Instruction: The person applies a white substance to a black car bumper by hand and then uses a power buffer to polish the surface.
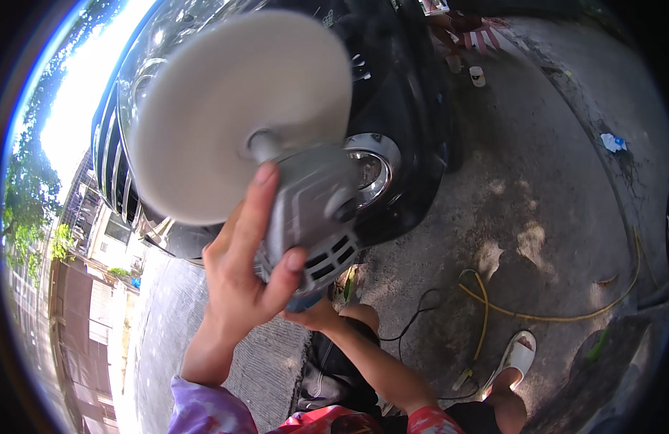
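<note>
A grey polisher (312, 206) with a large round white pad (240, 94) is held up in front of a black car (396, 79). The pad's edge is blurred; I cannot tell whether it touches the bodywork. My left hand (236, 264) grips the polisher's head from the left, forefinger stretched toward the pad's spindle and thumb over the housing. Partly hidden behind the tool, my right hand (316, 315) is closed round its rear handle, where some blue shows. A chrome-ringed fog lamp (392, 163) sits just right of the polisher, and the car's grille (110, 166) lies left of the pad.
A black cord (414, 318) loops over the concrete near my legs. Right of it lies a yellow hose (551, 317), close to my sandalled foot (521, 354). Farther off are a white cup (477, 77) and blue-and-white litter (614, 142). Buildings (95, 304) stand at the left.
</note>
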Motion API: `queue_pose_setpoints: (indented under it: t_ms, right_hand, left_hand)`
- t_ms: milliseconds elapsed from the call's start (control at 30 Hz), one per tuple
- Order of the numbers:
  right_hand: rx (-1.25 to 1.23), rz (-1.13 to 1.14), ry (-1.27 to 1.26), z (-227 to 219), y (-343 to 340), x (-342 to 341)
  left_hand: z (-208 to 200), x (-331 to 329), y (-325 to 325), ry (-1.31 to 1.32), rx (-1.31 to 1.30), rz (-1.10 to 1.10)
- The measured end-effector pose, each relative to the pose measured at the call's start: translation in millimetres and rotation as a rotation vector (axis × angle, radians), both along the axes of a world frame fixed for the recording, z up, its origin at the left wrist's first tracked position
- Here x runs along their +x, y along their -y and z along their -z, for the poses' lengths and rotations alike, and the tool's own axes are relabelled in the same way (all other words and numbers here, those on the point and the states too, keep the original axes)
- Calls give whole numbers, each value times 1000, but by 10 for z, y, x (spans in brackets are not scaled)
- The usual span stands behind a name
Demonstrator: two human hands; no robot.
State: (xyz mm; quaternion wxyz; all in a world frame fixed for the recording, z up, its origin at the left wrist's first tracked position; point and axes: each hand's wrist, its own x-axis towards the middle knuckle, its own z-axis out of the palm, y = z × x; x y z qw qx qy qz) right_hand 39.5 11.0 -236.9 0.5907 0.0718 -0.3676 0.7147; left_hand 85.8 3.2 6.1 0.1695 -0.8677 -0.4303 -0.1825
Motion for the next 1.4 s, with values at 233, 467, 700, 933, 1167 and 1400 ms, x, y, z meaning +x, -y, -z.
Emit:
queue_pose_setpoints:
  t_ms: [233, 467, 700, 933, 1167, 1400]
  right_hand:
    - [-73, -132, -119, -153, 144, -58]
    - [-69, -55, -80, 35, 82, -72]
    - [74, 110, 109, -125, 105, 174]
    - [247, 190, 570, -123, -227, 1226]
    - [36, 309, 594, 301, -212, 2434]
    - [-229, 151, 582, 117, -447, 3338]
  left_hand:
    - [78, -259, 184, 104, 58, -32]
    - [-2, 288, -14, -29, -10, -4]
    - [249, -538, 471, 298, 172, -246]
    - [693, -548, 406, 799, 439, -236]
    - [792, 505, 6, 856, -81, 83]
    - [754, 1388, -671, 500, -39, 151]
